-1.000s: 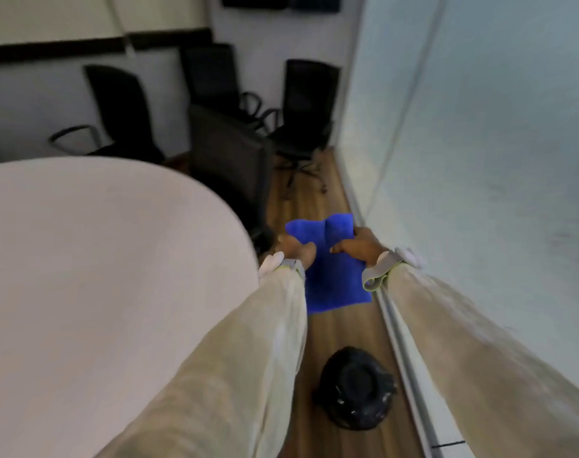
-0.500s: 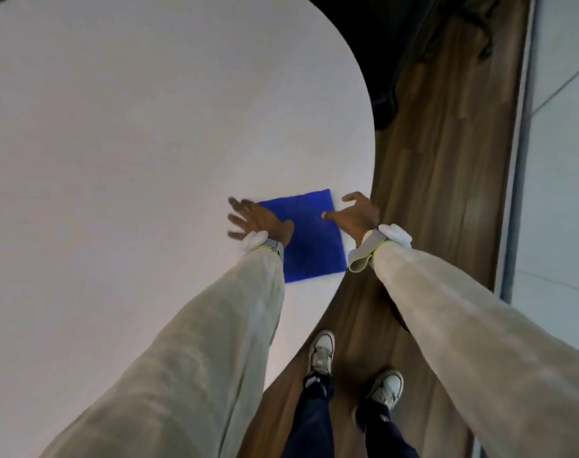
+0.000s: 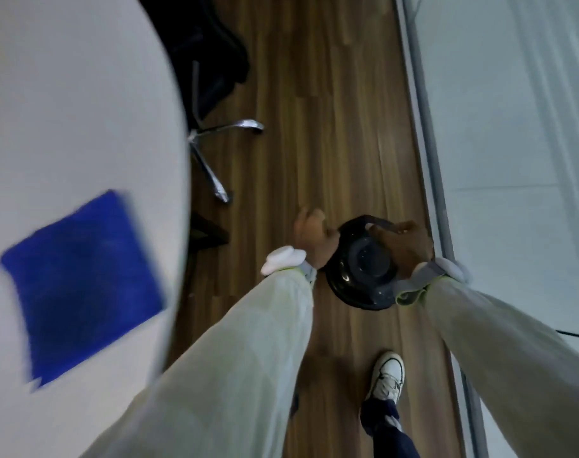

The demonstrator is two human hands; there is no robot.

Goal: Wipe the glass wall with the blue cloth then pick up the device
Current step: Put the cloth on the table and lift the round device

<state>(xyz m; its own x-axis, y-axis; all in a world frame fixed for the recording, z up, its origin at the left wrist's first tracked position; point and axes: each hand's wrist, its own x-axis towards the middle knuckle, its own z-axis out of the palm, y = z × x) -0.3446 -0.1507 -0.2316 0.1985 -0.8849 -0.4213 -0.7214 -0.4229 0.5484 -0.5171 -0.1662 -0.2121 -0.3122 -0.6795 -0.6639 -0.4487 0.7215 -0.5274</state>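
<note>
Both hands reached the round black device above the floor: right hand gripped its strap, left hand curled at its edge. The blue cloth lay on the tabletop.

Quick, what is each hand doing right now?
Left hand: closed on the edge of the black round device.
Right hand: closed on the device's top, by its strap.

A white table bears the blue cloth near its edge.
</note>
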